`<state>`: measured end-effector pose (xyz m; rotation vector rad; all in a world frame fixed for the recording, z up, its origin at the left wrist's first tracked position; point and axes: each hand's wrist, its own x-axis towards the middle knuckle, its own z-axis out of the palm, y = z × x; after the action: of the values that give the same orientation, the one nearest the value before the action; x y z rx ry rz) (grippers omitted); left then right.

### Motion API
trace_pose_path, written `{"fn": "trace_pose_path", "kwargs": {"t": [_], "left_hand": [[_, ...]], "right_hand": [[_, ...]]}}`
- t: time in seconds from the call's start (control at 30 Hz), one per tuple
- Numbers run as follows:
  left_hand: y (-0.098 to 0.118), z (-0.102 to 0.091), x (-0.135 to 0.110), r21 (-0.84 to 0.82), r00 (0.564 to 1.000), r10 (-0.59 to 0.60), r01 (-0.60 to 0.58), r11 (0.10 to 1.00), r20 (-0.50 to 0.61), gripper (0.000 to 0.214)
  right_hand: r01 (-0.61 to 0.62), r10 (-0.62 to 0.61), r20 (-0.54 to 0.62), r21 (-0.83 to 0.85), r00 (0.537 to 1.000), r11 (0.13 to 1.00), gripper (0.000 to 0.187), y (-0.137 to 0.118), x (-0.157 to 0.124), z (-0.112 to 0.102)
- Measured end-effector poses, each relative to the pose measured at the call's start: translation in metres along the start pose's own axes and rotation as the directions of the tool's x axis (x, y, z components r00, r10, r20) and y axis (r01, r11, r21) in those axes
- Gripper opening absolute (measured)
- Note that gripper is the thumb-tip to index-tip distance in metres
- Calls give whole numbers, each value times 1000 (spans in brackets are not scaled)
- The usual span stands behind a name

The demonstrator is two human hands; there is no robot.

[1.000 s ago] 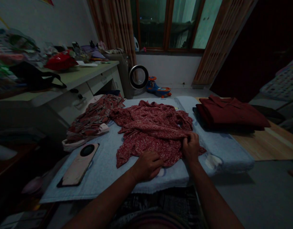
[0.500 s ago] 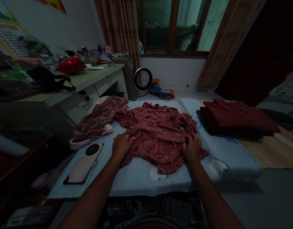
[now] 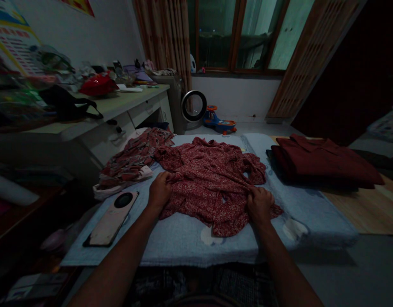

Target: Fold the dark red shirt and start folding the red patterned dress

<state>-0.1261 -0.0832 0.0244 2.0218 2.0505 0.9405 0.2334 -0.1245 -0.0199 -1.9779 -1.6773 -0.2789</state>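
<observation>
A dark red floral garment [image 3: 205, 166], apparently a short-sleeved shirt, lies rumpled on the light blue cloth [image 3: 180, 245] in front of me. My left hand [image 3: 160, 190] has its fingers closed on the garment's left edge. At the opposite side my right hand [image 3: 260, 204] pinches a fold of the same fabric. Between the two hands the cloth is drawn into a crosswise ridge. A small gap in the fabric near the right hand lets the blue show through. The fingertips of both hands are partly hidden in the folds.
Left of the garment lies a crumpled patterned garment [image 3: 132, 155], with a phone [image 3: 111, 221] nearer me. Folded dark red clothes [image 3: 324, 160] are stacked at the right on a wooden board [image 3: 369, 209]. Beyond stand a cluttered desk [image 3: 119, 113], a washing machine with its round door open [image 3: 193, 106] and a ride-on toy [image 3: 218, 121].
My left hand has shifted slightly left and up, and the fabric between my hands is pulled tauter. My right hand is a little lower and further right, still gripping. The view has shifted slightly.
</observation>
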Motion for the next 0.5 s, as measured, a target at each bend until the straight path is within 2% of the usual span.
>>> {"fn": "trace_pose_path", "kwargs": {"t": [0.07,0.13,0.2,0.27,0.33,0.43,0.5], "left_hand": [[-11,-11,-1,143,1000,1,-3,990,14,24],[-23,-20,-2,283,987,-32,-14,959,157,23],[-34,-27,-1,376,934,-82,-58,925,346,22],[-43,-34,6,427,879,-104,-119,897,465,22],[-47,-43,19,454,871,-86,-166,875,485,22],[-40,-51,50,426,901,5,-210,880,433,28],[-31,-48,77,372,928,83,-227,900,364,30]], "right_hand": [[-18,20,-66,27,998,999,30,1,0,-2],[-38,43,-108,42,993,998,28,1,0,-3],[-51,54,-100,31,994,998,26,1,-1,-5],[-25,25,-40,1,999,1000,23,3,-1,-9],[32,-32,6,-19,999,999,22,5,4,-16],[85,-85,-47,-9,995,996,20,7,27,-27],[129,-128,-64,23,990,991,20,4,55,-32]]}}
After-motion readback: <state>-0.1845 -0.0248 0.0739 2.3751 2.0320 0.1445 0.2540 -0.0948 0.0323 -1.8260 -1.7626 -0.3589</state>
